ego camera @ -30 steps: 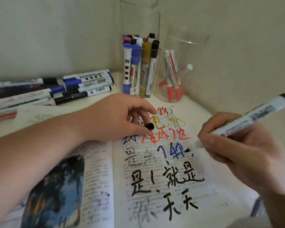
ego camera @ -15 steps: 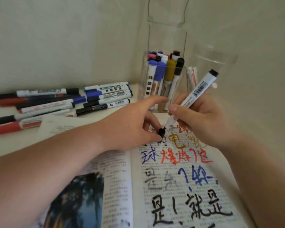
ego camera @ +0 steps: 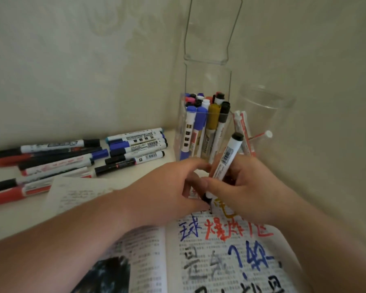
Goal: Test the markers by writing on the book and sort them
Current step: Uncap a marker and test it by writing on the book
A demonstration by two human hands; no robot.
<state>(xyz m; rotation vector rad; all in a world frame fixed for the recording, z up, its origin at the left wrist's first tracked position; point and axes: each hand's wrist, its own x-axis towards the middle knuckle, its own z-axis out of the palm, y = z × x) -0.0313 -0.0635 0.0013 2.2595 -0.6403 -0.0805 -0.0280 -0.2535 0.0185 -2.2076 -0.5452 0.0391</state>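
Pale-walled corner, white tabletop [ego camera: 13, 218]. Near centre, open book [ego camera: 230, 261] scrawled in blue, red and black. Over its far edge, right hand [ego camera: 247, 191] curled round tilted white marker [ego camera: 226, 157], left hand [ego camera: 167, 191] pinching black cap [ego camera: 206, 199] at marker's lower tip. Far left, loose markers [ego camera: 72, 157]; far centre, clear holder [ego camera: 179, 140] of markers, round cup [ego camera: 266, 111] just right.

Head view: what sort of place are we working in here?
Probably a home desk tucked into a wall corner: pale patterned walls meet behind a white tabletop, with an open book, loose markers and a clear holder of markers.
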